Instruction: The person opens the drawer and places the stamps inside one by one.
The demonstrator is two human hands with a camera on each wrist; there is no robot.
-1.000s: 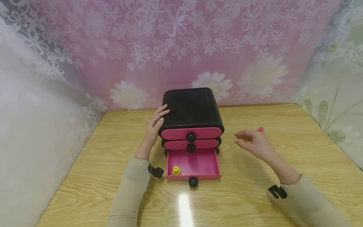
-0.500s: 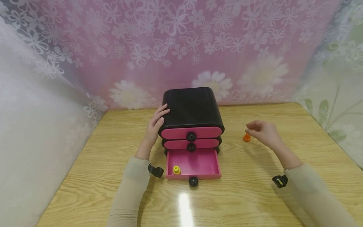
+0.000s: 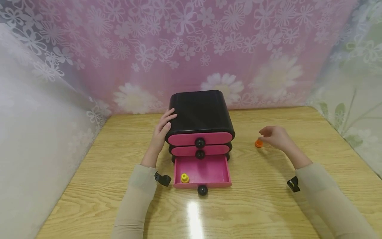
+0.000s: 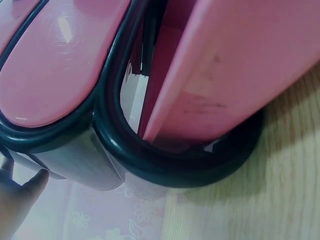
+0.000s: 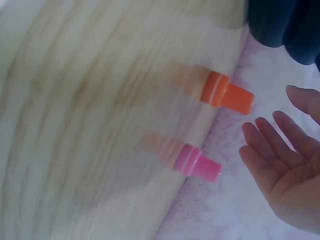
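My left hand (image 3: 160, 132) rests on the left side of a black drawer cabinet (image 3: 200, 111), fingertips over its top edge. The cabinet's lowest pink drawer (image 3: 210, 171) is pulled out, and a small yellow stepped plastic piece (image 3: 185, 178) stands in its front left corner. To the right of the cabinet, my right hand (image 3: 276, 137) hovers by an orange piece (image 3: 258, 144) of similar shape. The right wrist view shows that hand apart from the orange piece (image 5: 227, 93), fingers extended and holding nothing. A pink piece (image 5: 198, 163) stands near it; in the head view it is hidden.
The upper pink drawer (image 3: 182, 139) and the middle drawer (image 3: 182, 151) are closed, each with a round black knob. Everything stands on a wood-grain table (image 3: 119, 186), with flowered cloth (image 3: 143, 63) behind and at the sides.
My right hand moves right and slightly back, uncovering the orange piece and covering the pink one, then stays beside the orange piece. My left hand keeps its place on the cabinet.
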